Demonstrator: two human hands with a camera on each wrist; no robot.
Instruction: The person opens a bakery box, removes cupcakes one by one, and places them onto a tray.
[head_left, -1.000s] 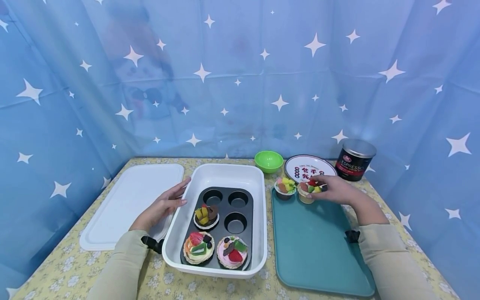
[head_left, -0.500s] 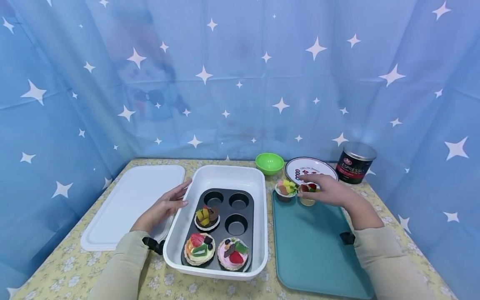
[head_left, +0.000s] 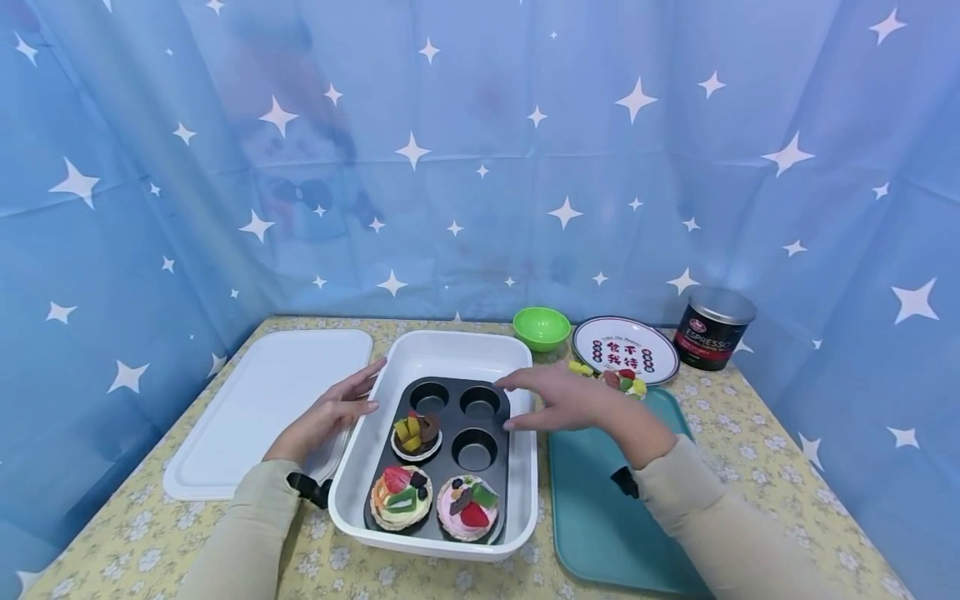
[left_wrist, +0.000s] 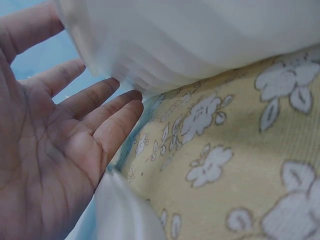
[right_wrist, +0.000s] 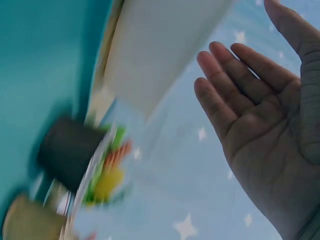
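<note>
Leaving two cupcakes (head_left: 627,381) on the green tray (head_left: 600,517), far end, right hand (head_left: 570,400) is free, fingers extended, empty, over the right rim of the white tub (head_left: 450,547); left hand (head_left: 327,414), fingers relaxed, grips nothing at left rim.

Your white tub (head_left: 457,354) stands upright; inside, toward its near edge, your dark six-cup tin (head_left: 454,422) lies flat, holding three tarts (head_left: 401,498).
</note>
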